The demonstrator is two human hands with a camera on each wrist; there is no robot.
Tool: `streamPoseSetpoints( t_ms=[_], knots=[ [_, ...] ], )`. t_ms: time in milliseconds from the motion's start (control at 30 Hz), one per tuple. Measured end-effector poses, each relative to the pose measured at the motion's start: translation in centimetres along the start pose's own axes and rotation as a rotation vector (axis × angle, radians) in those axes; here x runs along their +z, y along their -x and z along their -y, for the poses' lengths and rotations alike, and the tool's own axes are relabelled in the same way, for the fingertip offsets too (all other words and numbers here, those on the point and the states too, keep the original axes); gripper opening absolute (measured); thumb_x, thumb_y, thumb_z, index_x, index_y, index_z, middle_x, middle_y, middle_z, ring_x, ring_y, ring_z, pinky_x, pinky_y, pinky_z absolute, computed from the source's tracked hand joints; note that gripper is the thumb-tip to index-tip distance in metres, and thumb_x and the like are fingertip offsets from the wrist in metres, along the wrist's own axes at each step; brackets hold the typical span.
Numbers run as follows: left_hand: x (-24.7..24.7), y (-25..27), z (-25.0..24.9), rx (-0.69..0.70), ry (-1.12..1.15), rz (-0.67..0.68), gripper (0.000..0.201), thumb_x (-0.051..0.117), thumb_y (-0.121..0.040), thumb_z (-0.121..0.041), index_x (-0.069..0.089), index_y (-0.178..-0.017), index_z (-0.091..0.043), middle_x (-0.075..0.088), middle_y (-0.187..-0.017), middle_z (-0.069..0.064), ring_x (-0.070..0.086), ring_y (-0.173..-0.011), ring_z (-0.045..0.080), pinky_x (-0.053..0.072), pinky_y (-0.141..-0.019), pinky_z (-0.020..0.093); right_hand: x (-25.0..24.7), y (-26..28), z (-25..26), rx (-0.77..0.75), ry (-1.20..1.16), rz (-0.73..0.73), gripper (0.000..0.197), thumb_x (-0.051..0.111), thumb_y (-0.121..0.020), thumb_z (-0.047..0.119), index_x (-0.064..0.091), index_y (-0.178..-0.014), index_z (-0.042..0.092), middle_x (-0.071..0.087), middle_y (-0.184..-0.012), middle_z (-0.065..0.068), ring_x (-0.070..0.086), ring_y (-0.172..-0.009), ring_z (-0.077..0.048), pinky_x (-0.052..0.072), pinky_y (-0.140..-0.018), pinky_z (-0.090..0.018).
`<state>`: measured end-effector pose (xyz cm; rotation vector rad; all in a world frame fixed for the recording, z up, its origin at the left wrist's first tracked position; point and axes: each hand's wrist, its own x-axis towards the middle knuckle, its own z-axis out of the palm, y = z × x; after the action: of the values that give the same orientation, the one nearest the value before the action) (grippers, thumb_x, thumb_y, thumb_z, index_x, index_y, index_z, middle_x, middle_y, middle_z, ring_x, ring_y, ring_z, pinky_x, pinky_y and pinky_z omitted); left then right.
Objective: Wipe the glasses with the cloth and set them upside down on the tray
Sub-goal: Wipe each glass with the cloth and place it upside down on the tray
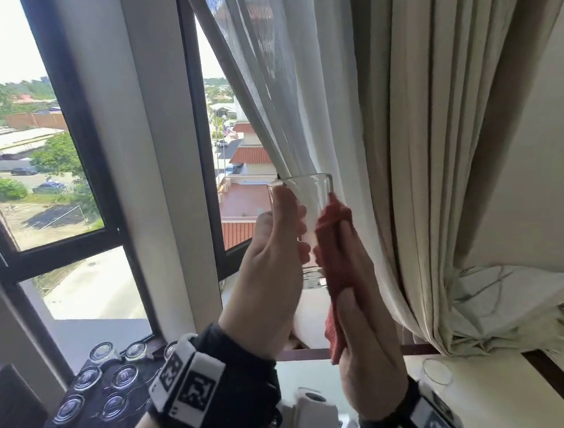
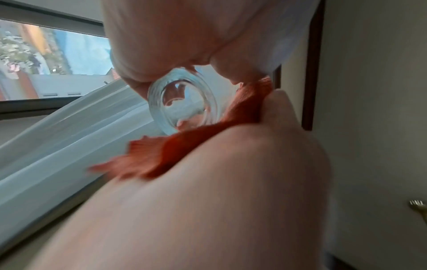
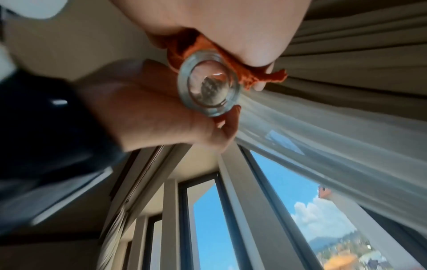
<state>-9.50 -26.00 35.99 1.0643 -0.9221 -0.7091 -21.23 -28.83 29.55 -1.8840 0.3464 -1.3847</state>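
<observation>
both raised before the curtain (image 1: 401, 120), left hand (image 1: 272, 275) grips the glass (image 1: 306, 191) and right hand (image 1: 365, 308) holds cloth (image 1: 333, 236) against its side.

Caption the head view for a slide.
Left hand holds a glass; right hand presses red cloth against it.

glass (image 3: 209, 87): is pointing its thick round base at the camera, blurred, between both hands.
right hand (image 3: 231, 23): is pressing the orange cloth (image 3: 182, 49) around the glass's upper side.
left hand (image 3: 150, 109): is gripping the glass from the left, with a dark wrist strap (image 3: 41, 124) behind it.
sheer curtain (image 3: 323, 138): is sweeping across the right, beyond the glass.
window (image 3: 208, 228): is showing blue sky and clouds.
</observation>
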Motion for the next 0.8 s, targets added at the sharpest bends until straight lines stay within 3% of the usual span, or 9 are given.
streamPoseSetpoints(
  t_ms=[67, 133, 200, 333, 400, 467, 600, 733, 800],
  knots=[
    [0.3, 0.3, -0.2, 0.017, -0.060, 0.041, 0.083, 0.036, -0.094, -0.080, 0.061, -0.126, -0.008, 0.066, -0.117, 0.029, 0.067, -0.109, 0.045, 0.060, -0.098, 0.050, -0.1, -0.2, -0.6, 0.239, 0.012, 0.025, 0.075, 0.046, -0.107, 0.022, 0.045, -0.071, 0.088, 0.059, -0.087, 0.053, 0.050, -0.080, 0.035, 0.039, -0.076, 0.006],
    [0.9, 1.1, 0.0, 0.020, -0.073, 0.113, 0.081, 0.036, -0.088, -0.076, 0.061, -0.125, -0.009, 0.069, -0.108, 0.021, 0.072, -0.098, 0.030, 0.061, -0.084, 0.029, -0.7, -1.5, -0.3, 0.236, -0.060, -0.055, 0.020, 0.055, -0.095, 0.058, 0.062, -0.086, 0.075, 0.070, -0.110, 0.029, 0.065, -0.097, 0.014, 0.051, -0.089, -0.015],
    [1.6, 1.4, 0.3, 0.015, -0.075, 0.113, 0.083, 0.036, -0.083, -0.083, 0.062, -0.123, -0.016, 0.068, -0.101, 0.005, 0.067, -0.082, 0.005, 0.054, -0.080, 0.021, -0.9, -2.8, 0.5, 0.076, -0.014, -0.209, 0.043, 0.050, -0.094, 0.064, 0.064, -0.127, 0.040, 0.065, -0.130, -0.002, 0.065, -0.113, -0.011, 0.053, -0.096, -0.035],
    [1.2, 0.0, 0.5, -0.061, 0.045, 0.005, 0.087, 0.051, -0.091, -0.083, 0.063, -0.122, -0.003, 0.067, -0.111, 0.027, 0.070, -0.105, 0.040, 0.053, -0.101, 0.061, -0.1, -2.1, 1.6, -0.015, -0.106, -0.074, 0.044, 0.042, -0.100, 0.061, 0.056, -0.134, 0.036, 0.061, -0.129, -0.022, 0.056, -0.092, -0.031, 0.046, -0.084, -0.019],
    [0.7, -0.5, -0.7, -0.085, 0.113, -0.040, 0.094, 0.057, -0.087, -0.084, 0.064, -0.117, 0.005, 0.071, -0.110, 0.023, 0.072, -0.109, 0.037, 0.053, -0.104, 0.058, 0.3, -1.0, 1.2, -0.087, -0.124, -0.007, 0.042, 0.038, -0.104, 0.041, 0.050, -0.145, 0.036, 0.050, -0.146, -0.020, 0.053, -0.107, -0.060, 0.039, -0.097, -0.039],
    [0.4, -0.8, -1.1, -0.109, 0.018, -0.025, 0.117, 0.065, -0.061, -0.097, 0.062, -0.125, 0.002, 0.072, -0.112, 0.017, 0.074, -0.107, 0.023, 0.057, -0.097, 0.038, 0.6, 0.1, -0.2, -0.150, -0.083, 0.020, 0.054, 0.030, -0.103, 0.018, 0.033, -0.157, 0.024, 0.032, -0.162, -0.011, 0.034, -0.142, -0.050, 0.024, -0.115, -0.055],
    [1.2, 0.4, -0.9, -0.075, -0.098, 0.045, 0.076, 0.071, -0.066, -0.068, 0.048, -0.119, -0.017, 0.072, -0.069, -0.003, 0.071, -0.065, 0.003, 0.054, -0.056, 0.011, 0.1, -0.4, -1.7, -0.034, 0.041, -0.122, 0.049, 0.030, -0.104, 0.057, 0.041, -0.148, 0.039, 0.056, -0.142, 0.000, 0.056, -0.123, -0.010, 0.036, -0.109, -0.010],
    [1.8, 1.7, 0.5, -0.083, -0.053, 0.121, 0.069, 0.057, -0.081, -0.072, 0.053, -0.124, -0.019, 0.074, -0.085, -0.014, 0.067, -0.073, -0.006, 0.054, -0.067, 0.011, -1.4, -3.4, -1.4, -0.013, 0.253, -0.282, 0.056, 0.040, -0.094, 0.070, 0.044, -0.143, 0.044, 0.049, -0.151, -0.004, 0.054, -0.133, -0.025, 0.045, -0.110, -0.049],
    [1.9, 1.7, 1.0, -0.112, -0.057, 0.108, 0.084, 0.050, -0.078, -0.092, 0.060, -0.124, -0.023, 0.068, -0.105, -0.002, 0.065, -0.090, 0.008, 0.059, -0.091, 0.032, -1.5, -4.2, -0.5, -0.115, 0.211, -0.295, 0.044, 0.033, -0.104, 0.042, 0.041, -0.146, 0.031, 0.044, -0.149, 0.028, 0.047, -0.133, 0.004, 0.049, -0.106, -0.031]
  ],
)
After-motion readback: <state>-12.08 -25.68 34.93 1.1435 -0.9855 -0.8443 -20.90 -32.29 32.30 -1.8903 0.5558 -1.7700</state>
